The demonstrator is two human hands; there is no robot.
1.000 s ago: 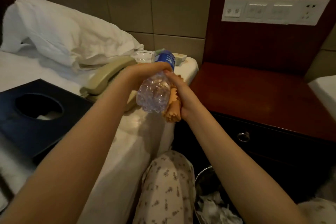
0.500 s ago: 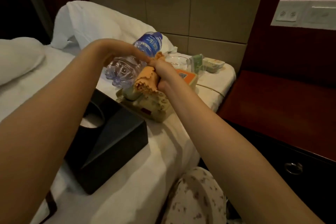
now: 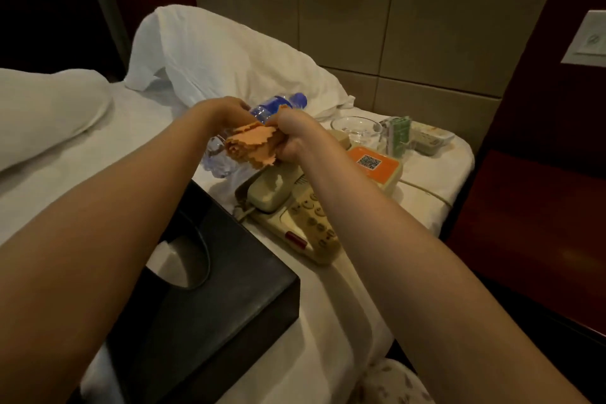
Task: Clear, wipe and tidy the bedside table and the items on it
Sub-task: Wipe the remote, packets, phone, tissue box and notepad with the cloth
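A clear plastic water bottle [image 3: 272, 106] with a blue label is held above the bed [image 3: 98, 157], tilted so that its cap points away and to the right and its base points down toward the person. It is gripped around the middle by the left hand [image 3: 226, 111], whose fingers are curled over it. A crumpled orange cloth [image 3: 254, 146] is pressed against the near side of the bottle and is clutched by the right hand [image 3: 295, 134], closed into a fist around it. Just below the hands, a beige telephone [image 3: 295, 216] is laid on the white sheet, with an orange card bearing a QR code [image 3: 373, 162] beside it. Farther back on the bed, a glass dish [image 3: 355, 128], a green packet [image 3: 398, 133] and a small tray [image 3: 429, 138] are set close together. A dark tissue box [image 3: 213, 305] is placed nearer the person, under the left forearm. The dark red wooden desk [image 3: 541, 207] is seen at the right, next to the bed.
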